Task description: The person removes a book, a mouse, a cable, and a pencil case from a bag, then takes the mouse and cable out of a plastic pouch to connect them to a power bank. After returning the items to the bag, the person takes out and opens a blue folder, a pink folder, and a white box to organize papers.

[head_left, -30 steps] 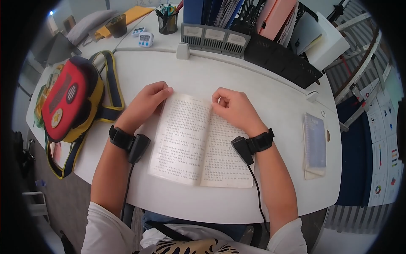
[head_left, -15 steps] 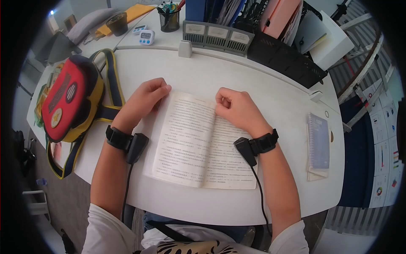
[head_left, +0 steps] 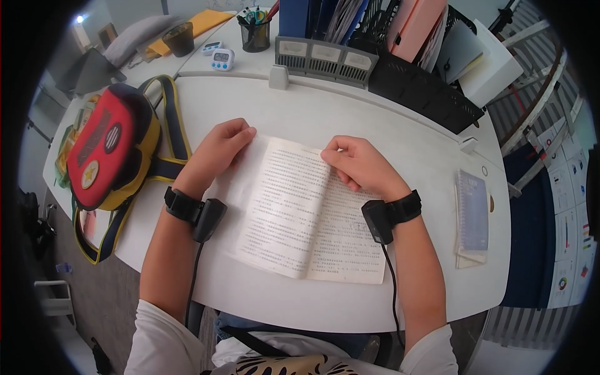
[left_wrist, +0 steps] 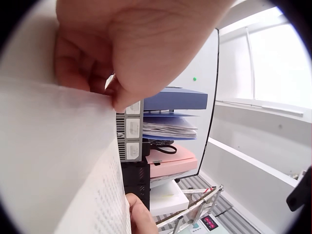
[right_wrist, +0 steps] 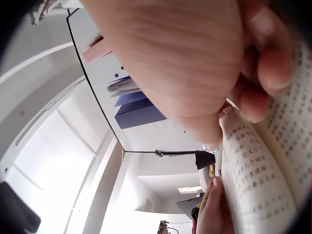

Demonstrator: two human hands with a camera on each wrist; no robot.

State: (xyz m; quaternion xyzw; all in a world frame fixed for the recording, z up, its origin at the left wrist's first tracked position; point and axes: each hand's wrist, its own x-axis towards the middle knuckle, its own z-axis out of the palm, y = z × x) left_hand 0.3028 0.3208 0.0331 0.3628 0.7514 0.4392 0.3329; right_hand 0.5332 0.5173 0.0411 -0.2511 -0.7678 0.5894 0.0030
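Observation:
An open book (head_left: 281, 206) with printed text lies on the white desk, a translucent cover flap (head_left: 240, 219) showing along its left side. My left hand (head_left: 215, 153) pinches the top left corner of that flap between thumb and fingers; the left wrist view shows the pinched edge of the translucent sheet (left_wrist: 44, 126) close up. At the top of the book, near the spine, my right hand (head_left: 362, 164) pinches a page edge with thumb and forefinger. Its other fingers curl over the right page (right_wrist: 292, 131). In the right wrist view, the left page (right_wrist: 251, 170) bows up beside the spine.
A red and yellow bag (head_left: 109, 144) with dark straps sits at the left. On the right lies a spiral notebook (head_left: 472, 212). Along the back stand a pen holder (head_left: 255, 36), a small timer (head_left: 222, 59), a grey rack (head_left: 325, 59) and a black file basket (head_left: 422, 87).
The left page's edge has shifted right, baring more of the translucent flap. My right hand has moved slightly right and down. The left hand keeps its pinch at the corner.

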